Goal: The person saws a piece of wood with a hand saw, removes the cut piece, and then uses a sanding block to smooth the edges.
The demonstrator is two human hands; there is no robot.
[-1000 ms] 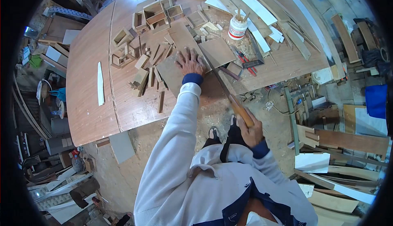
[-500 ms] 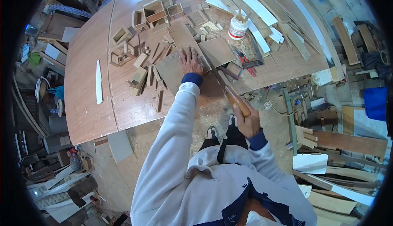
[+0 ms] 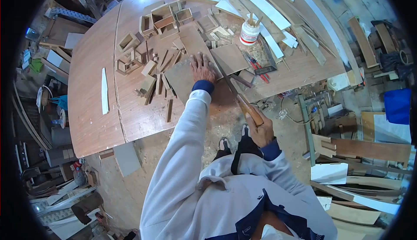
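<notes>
My left hand [image 3: 202, 69] lies flat, fingers spread, on a thin brown board [image 3: 180, 76] near the front edge of the table. In my right hand [image 3: 262, 129] is the wooden handle of a handsaw [image 3: 248, 109], with the fingers wrapped round it. The saw's narrow dark blade runs up and left from the handle, along the right side of the board. Whether its teeth touch the wood cannot be made out. Just right of the blade lies another thin board [image 3: 230, 58].
Small wooden box frames [image 3: 163, 18] and several offcuts lie left of the boards. A white tub [image 3: 249, 32] holding sticks, red-handled pliers [image 3: 262, 74] and a dark square [image 3: 266, 69] are on the right. Long white strips [image 3: 260, 5] lie behind. Stacked planks [image 3: 369, 148] stand at right.
The whole view has shifted slightly down and left. Both hands and the saw keep nearly the same places relative to the boards.
</notes>
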